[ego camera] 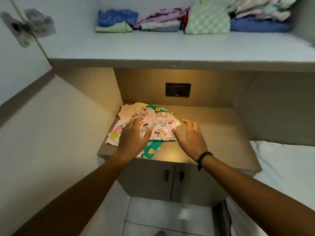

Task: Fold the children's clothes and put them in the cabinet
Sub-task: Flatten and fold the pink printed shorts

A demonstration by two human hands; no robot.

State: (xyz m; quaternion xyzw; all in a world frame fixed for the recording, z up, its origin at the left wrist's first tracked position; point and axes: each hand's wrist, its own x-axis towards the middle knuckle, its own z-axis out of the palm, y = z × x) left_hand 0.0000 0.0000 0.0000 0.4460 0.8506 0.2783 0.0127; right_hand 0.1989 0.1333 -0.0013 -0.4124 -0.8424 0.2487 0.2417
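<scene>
A small heap of children's clothes lies on the lit wooden counter (213,133). On top is a pink cartoon-print garment (160,126), over a green printed piece (150,151) and a pale pink one (127,112). My left hand (134,137) rests flat on the left part of the pink garment, fingers spread. At the heap's right edge my right hand (190,137) hovers with fingers apart, its thumb near the pink garment's corner. Neither hand grips anything.
Above the counter, a white cabinet shelf (153,46) holds folded clothes (187,19) along its back. The cabinet door with a metal hinge (29,26) stands open at the left. Below the counter are two small doors with handles (173,176). A white bed (289,167) lies at the right.
</scene>
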